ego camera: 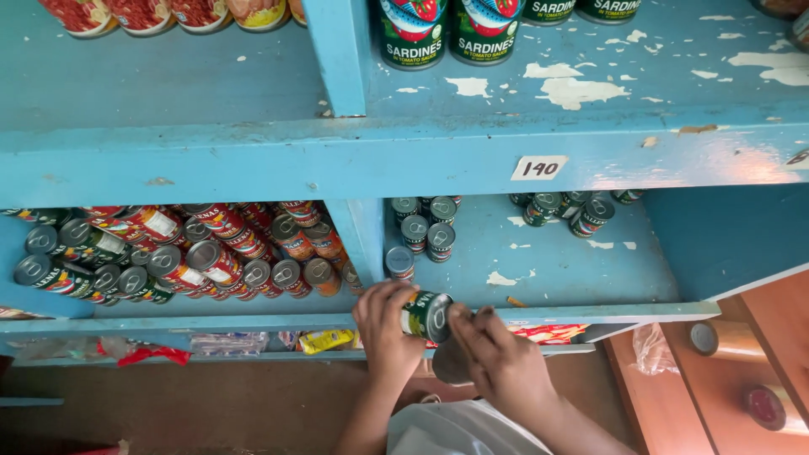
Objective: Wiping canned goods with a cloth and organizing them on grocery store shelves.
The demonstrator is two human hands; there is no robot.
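Low down, both hands — left hand (385, 330), right hand (497, 358) — clasp fingers round a green can (426, 315) between them.

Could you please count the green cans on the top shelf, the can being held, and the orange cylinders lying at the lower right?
top shelf, green cans: 4
left hand, held green can: 1
wooden ledge, orange cylinders: 2
Total: 7

Two bare hands — left hand (386, 330) at eleven o'clock of the right hand (497, 358) — on bare, sleeveless forearms; no rings, watch or gloves visible.
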